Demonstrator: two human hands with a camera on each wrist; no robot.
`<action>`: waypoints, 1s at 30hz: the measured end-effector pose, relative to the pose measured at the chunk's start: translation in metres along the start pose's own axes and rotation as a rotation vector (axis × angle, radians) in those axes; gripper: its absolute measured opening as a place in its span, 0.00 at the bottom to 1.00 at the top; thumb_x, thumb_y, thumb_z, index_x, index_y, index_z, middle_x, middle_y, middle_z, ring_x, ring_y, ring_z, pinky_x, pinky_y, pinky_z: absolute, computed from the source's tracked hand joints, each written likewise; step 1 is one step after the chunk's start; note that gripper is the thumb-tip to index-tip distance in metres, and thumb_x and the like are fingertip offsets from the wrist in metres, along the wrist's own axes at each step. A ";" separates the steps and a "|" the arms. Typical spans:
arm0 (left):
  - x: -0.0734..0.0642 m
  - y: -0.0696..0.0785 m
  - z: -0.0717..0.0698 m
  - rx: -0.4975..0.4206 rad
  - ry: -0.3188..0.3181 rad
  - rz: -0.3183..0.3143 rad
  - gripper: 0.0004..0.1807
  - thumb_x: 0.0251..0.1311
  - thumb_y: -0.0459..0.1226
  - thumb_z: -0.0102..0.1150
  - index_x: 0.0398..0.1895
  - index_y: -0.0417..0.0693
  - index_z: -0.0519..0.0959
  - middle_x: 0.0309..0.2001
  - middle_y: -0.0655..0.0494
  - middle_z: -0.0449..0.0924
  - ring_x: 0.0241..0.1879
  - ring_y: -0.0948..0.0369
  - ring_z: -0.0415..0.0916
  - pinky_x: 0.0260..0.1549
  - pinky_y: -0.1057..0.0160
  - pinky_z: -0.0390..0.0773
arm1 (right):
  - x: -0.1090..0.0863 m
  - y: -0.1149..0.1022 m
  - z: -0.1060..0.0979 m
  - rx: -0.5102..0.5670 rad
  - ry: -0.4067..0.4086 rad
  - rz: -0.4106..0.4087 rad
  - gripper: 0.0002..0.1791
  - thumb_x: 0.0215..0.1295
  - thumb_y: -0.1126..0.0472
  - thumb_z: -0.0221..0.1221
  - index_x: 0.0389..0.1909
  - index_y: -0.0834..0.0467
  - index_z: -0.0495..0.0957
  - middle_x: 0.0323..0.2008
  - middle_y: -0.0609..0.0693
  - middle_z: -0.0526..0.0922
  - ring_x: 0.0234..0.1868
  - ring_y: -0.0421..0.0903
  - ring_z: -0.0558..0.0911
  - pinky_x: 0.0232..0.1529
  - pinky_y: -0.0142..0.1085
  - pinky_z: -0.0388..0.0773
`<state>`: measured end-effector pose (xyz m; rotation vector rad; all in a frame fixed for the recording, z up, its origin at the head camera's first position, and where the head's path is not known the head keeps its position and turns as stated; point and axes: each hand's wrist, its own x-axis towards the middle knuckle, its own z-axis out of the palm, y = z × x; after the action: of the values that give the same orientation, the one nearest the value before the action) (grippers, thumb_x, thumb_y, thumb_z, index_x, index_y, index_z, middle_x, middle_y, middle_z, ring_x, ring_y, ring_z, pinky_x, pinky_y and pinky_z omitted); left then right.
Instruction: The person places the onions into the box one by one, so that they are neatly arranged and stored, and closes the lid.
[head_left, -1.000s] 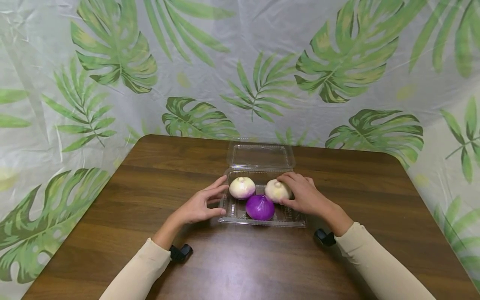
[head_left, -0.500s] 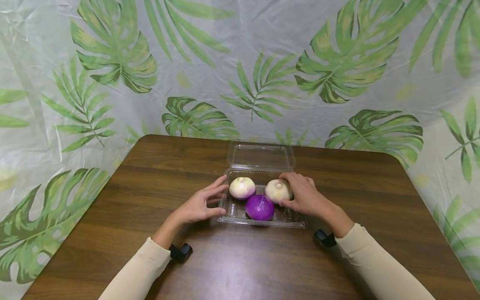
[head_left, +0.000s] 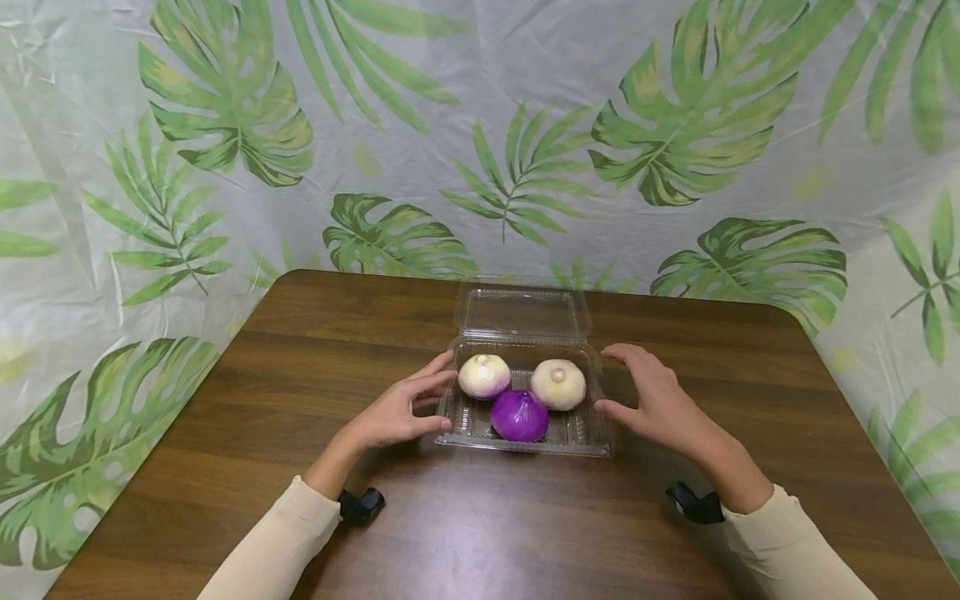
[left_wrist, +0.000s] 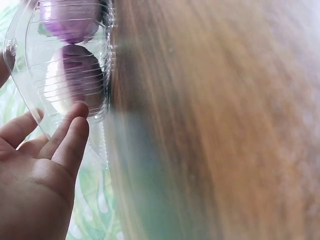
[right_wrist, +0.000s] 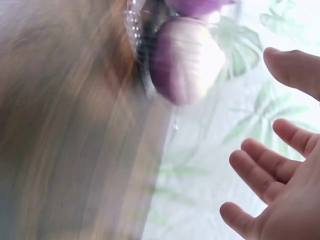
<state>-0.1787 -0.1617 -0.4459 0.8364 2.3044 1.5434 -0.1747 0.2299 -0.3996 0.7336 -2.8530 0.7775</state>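
Observation:
A clear plastic clamshell container [head_left: 468, 421] lies on the table with its lid [head_left: 522, 312] folded back. Inside are a white bulb with a purple underside [head_left: 483, 376] at the back left, a similar whitish bulb [head_left: 558, 384] at the back right and a glossy purple bulb [head_left: 520, 416] in front; they look like turnips or onions. My left hand [head_left: 397, 410] touches the container's left side, fingers nearly straight and thumb by the front left rim. On the right, my right hand [head_left: 660, 398] has its fingers spread and holds nothing; its thumb and fingertips are beside the container's right wall.
The brown wooden table [head_left: 480, 525] has rounded back corners. A leaf-patterned curtain [head_left: 525, 142] hangs behind and around it. Black wrist devices sit below both hands, at the cream sleeves [head_left: 795, 533].
My right hand has let go of the back right bulb and moved right, out of the container. The bulb stays in place. My left hand has not visibly moved.

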 end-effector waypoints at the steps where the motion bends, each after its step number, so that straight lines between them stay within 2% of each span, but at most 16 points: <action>1: 0.000 0.000 0.000 0.000 0.001 0.000 0.40 0.56 0.28 0.67 0.73 0.32 0.61 0.81 0.46 0.40 0.68 0.38 0.67 0.67 0.46 0.70 | -0.005 0.002 -0.002 0.007 0.012 -0.002 0.37 0.60 0.56 0.69 0.66 0.65 0.64 0.65 0.64 0.70 0.65 0.65 0.69 0.57 0.69 0.65; 6: -0.001 0.001 0.000 0.002 0.002 -0.005 0.40 0.57 0.28 0.67 0.73 0.32 0.61 0.81 0.46 0.40 0.68 0.38 0.67 0.67 0.47 0.70 | -0.032 0.014 -0.011 0.035 0.067 0.009 0.38 0.59 0.58 0.69 0.66 0.66 0.63 0.63 0.65 0.70 0.62 0.64 0.70 0.56 0.62 0.70; 8: -0.002 0.001 0.000 0.000 0.001 -0.006 0.40 0.57 0.28 0.66 0.73 0.32 0.61 0.81 0.46 0.39 0.68 0.38 0.67 0.67 0.48 0.70 | -0.041 0.017 -0.014 0.035 0.073 0.028 0.39 0.59 0.58 0.70 0.66 0.66 0.63 0.63 0.65 0.70 0.61 0.64 0.70 0.54 0.62 0.70; 14: -0.001 0.002 0.000 0.000 -0.001 0.000 0.40 0.57 0.28 0.67 0.73 0.32 0.61 0.81 0.46 0.40 0.68 0.38 0.67 0.67 0.48 0.70 | -0.056 0.027 -0.016 0.010 0.075 0.043 0.38 0.60 0.57 0.69 0.67 0.65 0.63 0.63 0.64 0.70 0.60 0.60 0.72 0.51 0.58 0.71; 20: 0.000 0.001 0.000 0.003 0.001 0.004 0.40 0.56 0.28 0.67 0.72 0.31 0.61 0.81 0.46 0.41 0.68 0.39 0.67 0.67 0.48 0.71 | -0.056 0.033 -0.014 -0.007 0.082 0.026 0.36 0.61 0.58 0.68 0.67 0.64 0.64 0.63 0.62 0.70 0.59 0.58 0.73 0.50 0.55 0.70; 30: -0.001 0.001 0.000 0.002 -0.002 -0.005 0.40 0.57 0.27 0.67 0.72 0.30 0.61 0.81 0.45 0.42 0.69 0.39 0.67 0.67 0.48 0.71 | -0.041 0.033 -0.012 0.008 0.060 -0.011 0.33 0.61 0.59 0.68 0.65 0.63 0.67 0.63 0.63 0.70 0.58 0.60 0.74 0.50 0.59 0.73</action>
<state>-0.1776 -0.1621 -0.4448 0.8314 2.3060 1.5375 -0.1543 0.2782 -0.4123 0.7135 -2.7921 0.7965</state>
